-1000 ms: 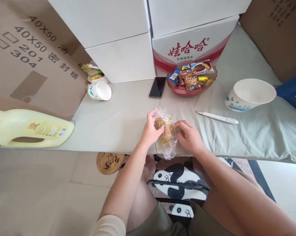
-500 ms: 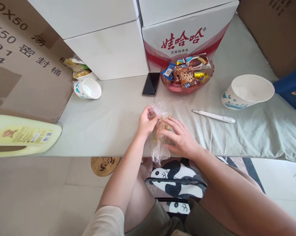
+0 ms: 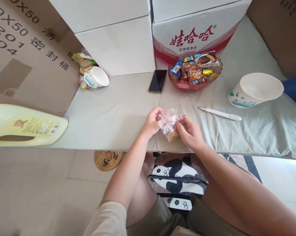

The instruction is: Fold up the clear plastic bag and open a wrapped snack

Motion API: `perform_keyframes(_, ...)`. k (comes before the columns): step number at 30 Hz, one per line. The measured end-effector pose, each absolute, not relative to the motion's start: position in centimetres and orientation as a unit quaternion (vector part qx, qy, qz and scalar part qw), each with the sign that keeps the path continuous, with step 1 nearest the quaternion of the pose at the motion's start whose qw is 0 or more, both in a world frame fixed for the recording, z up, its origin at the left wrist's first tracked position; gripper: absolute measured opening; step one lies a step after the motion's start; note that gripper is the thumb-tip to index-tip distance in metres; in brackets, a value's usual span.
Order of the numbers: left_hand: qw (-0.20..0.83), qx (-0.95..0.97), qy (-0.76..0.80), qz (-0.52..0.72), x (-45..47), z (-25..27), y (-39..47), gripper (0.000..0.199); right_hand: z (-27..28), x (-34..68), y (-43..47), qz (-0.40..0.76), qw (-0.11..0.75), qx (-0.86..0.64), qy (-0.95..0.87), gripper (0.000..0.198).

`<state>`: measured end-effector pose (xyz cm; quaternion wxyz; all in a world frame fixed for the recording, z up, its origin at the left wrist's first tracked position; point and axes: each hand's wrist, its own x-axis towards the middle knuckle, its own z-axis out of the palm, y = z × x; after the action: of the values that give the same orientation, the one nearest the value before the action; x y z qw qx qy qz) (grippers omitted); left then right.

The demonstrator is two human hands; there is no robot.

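A clear plastic snack wrapper (image 3: 168, 124) with a yellowish-brown snack inside sits between my two hands, near the front edge of the cloth-covered table (image 3: 113, 114). My left hand (image 3: 151, 123) grips its left side with curled fingers. My right hand (image 3: 191, 132) pinches its right side. The wrapper is bunched up and covers most of the snack.
A red bowl of packaged snacks (image 3: 194, 72) and a black phone (image 3: 158, 81) lie behind. A white pen-like tool (image 3: 220, 113) and a large paper cup (image 3: 256, 90) are at right. A tipped paper cup (image 3: 96, 77) and a yellow jug (image 3: 25, 125) are at left. Cartons (image 3: 118, 46) line the back.
The wrapper's loose tail, which hung over the table edge, is now gathered up between both hands. My right hand went from lying flat over the snack to pinching its right side.
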<state>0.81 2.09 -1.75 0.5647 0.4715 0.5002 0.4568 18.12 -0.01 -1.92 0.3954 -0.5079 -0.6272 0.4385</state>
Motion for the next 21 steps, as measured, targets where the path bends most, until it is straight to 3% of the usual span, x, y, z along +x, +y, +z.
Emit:
perform_keyframes(6,0.474,0.632,0.491,0.366,1.4,-1.6,2.0,0.014,-1.9,18.1,0.6,0.438,0.447,-0.549,-0.555,0.009)
perform_keyframes(10,0.411,0.739,0.425,0.322,2.2,-1.6,1.8,0.014,-2.5,18.8,1.3,0.328,0.465,-0.586,-0.577,0.007)
perform_keyframes(15,0.351,0.77,0.434,0.308,2.6,-2.0,1.4,0.014,-3.6,20.2,2.1,0.225,0.376,-0.568,-0.696,0.022)
perform_keyframes(19,0.312,0.65,0.562,0.405,2.1,-1.7,1.0,0.023,-3.6,20.3,1.9,0.183,0.321,-0.558,-0.743,0.029)
perform_keyframes(21,0.306,0.607,0.62,0.393,2.2,-1.5,0.7,0.027,-3.4,19.9,1.5,0.148,0.308,-0.56,-0.755,0.031)
